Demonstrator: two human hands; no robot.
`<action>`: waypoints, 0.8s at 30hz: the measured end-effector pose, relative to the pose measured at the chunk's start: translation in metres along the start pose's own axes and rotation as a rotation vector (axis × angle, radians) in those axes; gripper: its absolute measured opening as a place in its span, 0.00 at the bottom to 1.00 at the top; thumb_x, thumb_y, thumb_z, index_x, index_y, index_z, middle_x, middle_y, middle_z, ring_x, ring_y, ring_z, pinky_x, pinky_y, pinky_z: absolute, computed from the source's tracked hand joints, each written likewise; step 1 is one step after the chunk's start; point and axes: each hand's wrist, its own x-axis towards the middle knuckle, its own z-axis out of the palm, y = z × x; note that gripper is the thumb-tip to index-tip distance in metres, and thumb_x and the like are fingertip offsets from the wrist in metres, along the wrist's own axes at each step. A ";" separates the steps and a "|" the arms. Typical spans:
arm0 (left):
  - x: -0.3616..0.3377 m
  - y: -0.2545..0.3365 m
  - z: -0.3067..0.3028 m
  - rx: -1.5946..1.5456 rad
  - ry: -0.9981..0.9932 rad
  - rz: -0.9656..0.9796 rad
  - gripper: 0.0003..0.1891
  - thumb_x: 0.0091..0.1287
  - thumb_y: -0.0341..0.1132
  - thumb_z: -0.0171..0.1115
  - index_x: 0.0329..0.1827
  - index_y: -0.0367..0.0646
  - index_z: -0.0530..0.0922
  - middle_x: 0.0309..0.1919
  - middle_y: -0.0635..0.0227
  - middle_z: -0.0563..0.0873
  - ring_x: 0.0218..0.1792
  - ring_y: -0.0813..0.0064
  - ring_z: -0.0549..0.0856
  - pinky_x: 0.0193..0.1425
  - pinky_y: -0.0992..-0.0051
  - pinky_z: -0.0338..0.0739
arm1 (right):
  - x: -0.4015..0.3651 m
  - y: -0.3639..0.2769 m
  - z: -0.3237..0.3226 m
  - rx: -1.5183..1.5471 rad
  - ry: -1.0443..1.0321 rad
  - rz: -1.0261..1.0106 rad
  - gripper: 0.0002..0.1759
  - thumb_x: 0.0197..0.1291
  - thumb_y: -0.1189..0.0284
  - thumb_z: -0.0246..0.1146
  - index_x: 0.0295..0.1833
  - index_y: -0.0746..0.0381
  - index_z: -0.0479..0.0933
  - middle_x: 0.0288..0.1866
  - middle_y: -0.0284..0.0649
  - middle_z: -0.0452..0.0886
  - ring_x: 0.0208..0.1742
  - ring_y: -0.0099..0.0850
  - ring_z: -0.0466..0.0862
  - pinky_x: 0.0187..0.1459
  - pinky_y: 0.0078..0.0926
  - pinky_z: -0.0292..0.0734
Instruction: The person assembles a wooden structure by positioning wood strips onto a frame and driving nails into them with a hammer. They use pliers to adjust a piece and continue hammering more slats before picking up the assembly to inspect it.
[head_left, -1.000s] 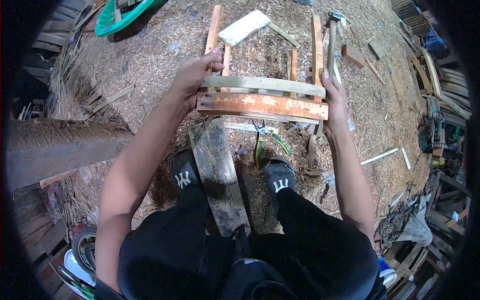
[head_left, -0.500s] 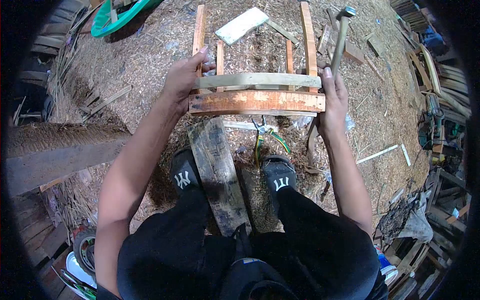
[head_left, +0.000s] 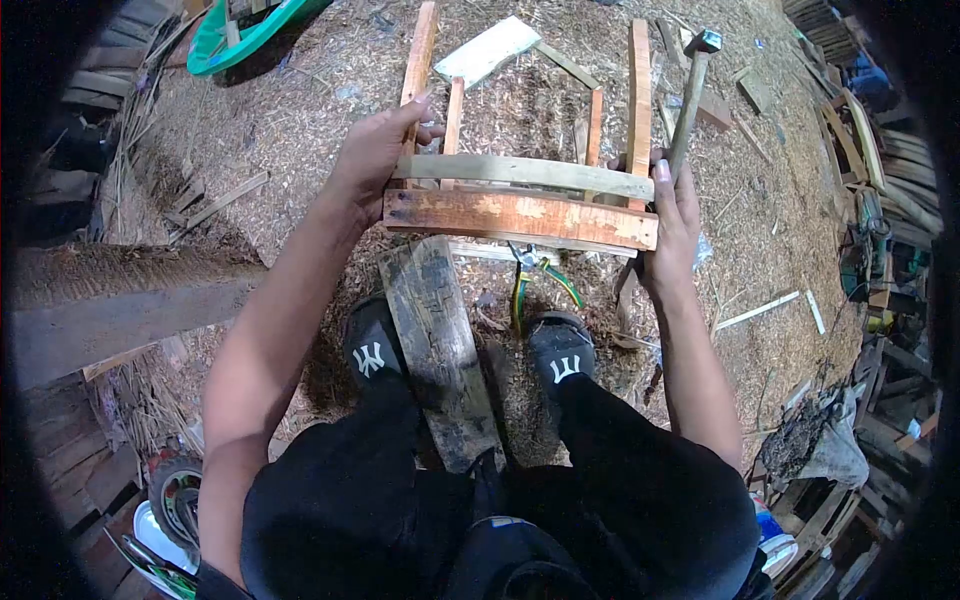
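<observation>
A small wooden frame (head_left: 520,212) is held up in front of me, with a curved reddish rail, a paler slat behind it and several upright bars pointing away. My left hand (head_left: 372,155) is closed round its left corner, thumb along the bar. Gripping the right corner, my right hand (head_left: 674,230) also keeps a hammer (head_left: 688,115) between thumb and fingers, head up. Part of the handle and several fingers are hidden behind the wood. Below the frame, pliers (head_left: 522,262) with green and yellow handles lie on the ground.
A weathered plank (head_left: 435,330) lies between my shoes. To the left juts a thick beam (head_left: 130,310). Beyond the frame are a pale board (head_left: 490,50) and a green basin (head_left: 215,45). Wood shavings cover the ground, and stacked wood lines the right side.
The wooden frame has tilted, its right end dropping slightly, and shifted a little right in view. Both hands and the hammer have moved with it.
</observation>
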 end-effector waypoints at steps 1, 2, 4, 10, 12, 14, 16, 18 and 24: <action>-0.001 0.002 0.003 0.015 0.004 0.022 0.22 0.77 0.53 0.63 0.46 0.38 0.82 0.43 0.59 0.89 0.37 0.74 0.90 0.39 0.74 0.86 | -0.001 -0.004 0.001 0.007 -0.001 0.016 0.17 0.83 0.60 0.54 0.61 0.62 0.73 0.52 0.36 0.81 0.54 0.21 0.78 0.59 0.27 0.74; 0.001 0.001 0.004 0.019 0.000 0.018 0.22 0.77 0.53 0.63 0.46 0.38 0.82 0.43 0.59 0.89 0.37 0.74 0.90 0.39 0.74 0.86 | 0.000 0.001 -0.001 0.009 0.006 0.018 0.17 0.83 0.60 0.54 0.61 0.62 0.73 0.52 0.36 0.81 0.54 0.21 0.78 0.59 0.27 0.74; 0.006 -0.001 0.005 0.054 0.062 0.059 0.23 0.77 0.53 0.63 0.46 0.37 0.82 0.43 0.60 0.88 0.38 0.74 0.90 0.39 0.73 0.87 | 0.006 0.021 -0.006 -0.175 0.025 0.002 0.18 0.83 0.59 0.54 0.63 0.62 0.72 0.51 0.37 0.83 0.52 0.23 0.81 0.58 0.28 0.77; 0.011 0.004 0.015 0.010 0.046 -0.031 0.22 0.77 0.53 0.63 0.46 0.38 0.81 0.40 0.60 0.87 0.40 0.70 0.91 0.40 0.73 0.87 | 0.013 0.018 -0.006 -0.054 0.041 0.141 0.23 0.84 0.57 0.52 0.67 0.64 0.75 0.51 0.38 0.84 0.51 0.23 0.81 0.58 0.27 0.76; 0.019 0.001 0.013 0.016 0.035 -0.002 0.23 0.77 0.53 0.63 0.49 0.37 0.80 0.40 0.61 0.86 0.42 0.69 0.91 0.41 0.72 0.88 | 0.018 0.023 -0.008 -0.194 0.086 0.030 0.21 0.84 0.58 0.53 0.65 0.65 0.76 0.49 0.37 0.85 0.49 0.22 0.81 0.55 0.27 0.77; 0.026 -0.003 0.011 0.027 0.024 0.021 0.25 0.77 0.54 0.63 0.52 0.35 0.80 0.39 0.61 0.86 0.44 0.69 0.91 0.41 0.71 0.88 | 0.022 0.024 -0.012 -0.208 0.093 0.018 0.20 0.83 0.60 0.54 0.63 0.66 0.77 0.48 0.37 0.85 0.48 0.21 0.81 0.53 0.26 0.78; 0.026 0.001 0.014 0.125 0.037 0.013 0.29 0.79 0.56 0.57 0.57 0.33 0.78 0.35 0.64 0.85 0.50 0.69 0.90 0.43 0.70 0.89 | 0.024 0.025 -0.020 -0.219 0.095 0.001 0.19 0.83 0.61 0.56 0.61 0.66 0.78 0.47 0.36 0.85 0.46 0.21 0.81 0.51 0.25 0.78; 0.033 0.003 0.013 0.099 0.041 0.014 0.29 0.81 0.56 0.54 0.58 0.33 0.77 0.34 0.64 0.85 0.52 0.69 0.89 0.45 0.68 0.89 | 0.025 0.030 -0.030 -0.183 0.056 0.047 0.17 0.82 0.63 0.57 0.58 0.67 0.79 0.46 0.35 0.85 0.44 0.19 0.81 0.48 0.22 0.78; 0.037 0.002 0.010 0.039 0.008 0.019 0.26 0.84 0.53 0.46 0.57 0.35 0.77 0.33 0.65 0.85 0.52 0.66 0.88 0.53 0.64 0.87 | 0.022 0.028 -0.017 -0.034 0.095 0.064 0.16 0.82 0.64 0.57 0.60 0.66 0.77 0.50 0.39 0.86 0.47 0.22 0.83 0.51 0.24 0.80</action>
